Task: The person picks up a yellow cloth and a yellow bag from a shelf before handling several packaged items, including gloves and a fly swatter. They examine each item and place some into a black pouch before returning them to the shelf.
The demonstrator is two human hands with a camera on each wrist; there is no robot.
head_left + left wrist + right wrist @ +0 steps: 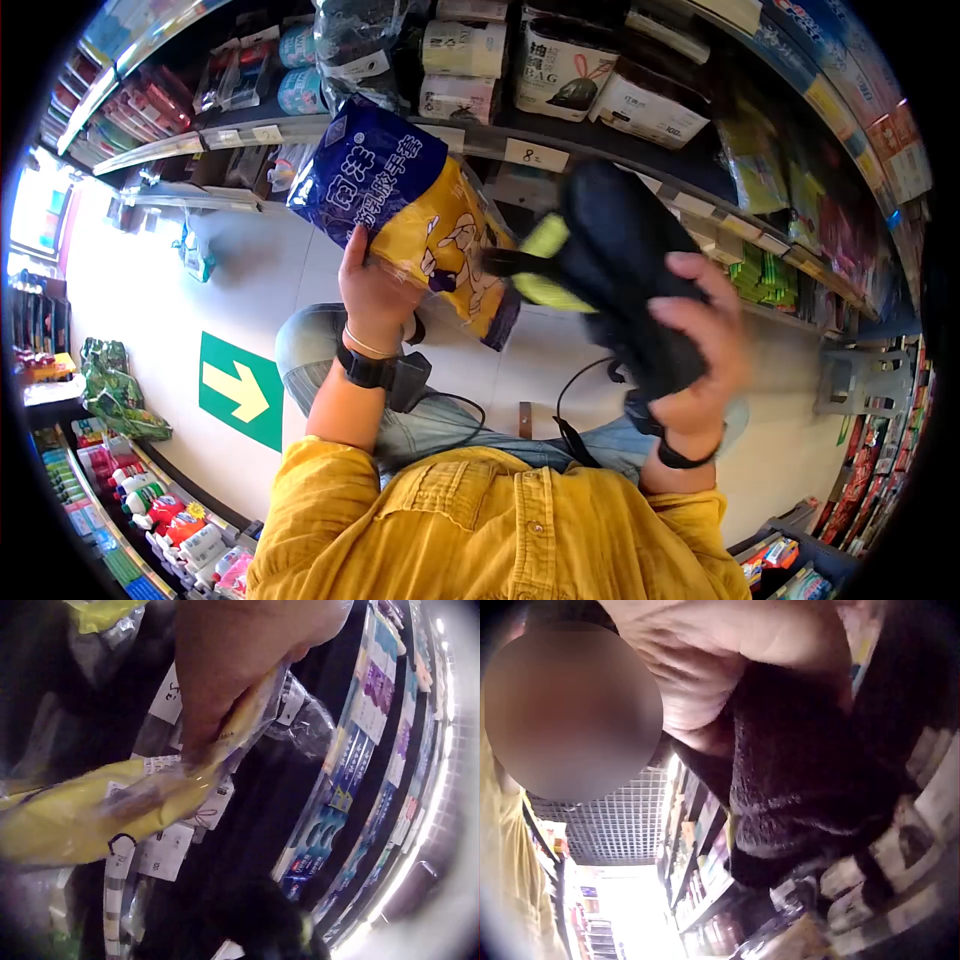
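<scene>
In the head view my left hand point(378, 305) grips the lower left edge of a blue and yellow plastic pack of latex gloves point(410, 205), tilted with its printed front up. In the left wrist view the fingers pinch the edge of this yellow pack point(90, 825). My right hand point(708, 335) holds a black, soft fabric item point(635, 270) with a yellow-green part, its thumb and fingers curled round the side. Blur hides its exact kind. In the right wrist view the black cloth point(802, 772) hangs below the palm, its surface fuzzy and folded.
A shelf ahead carries rolls and boxes of garbage bags point(565, 75), with a price tag point(537, 154) on its edge. Bottles point(180, 525) line a low shelf at left. A grey stool point(865, 380) stands at right, and a green arrow sign point(240, 390) marks the floor.
</scene>
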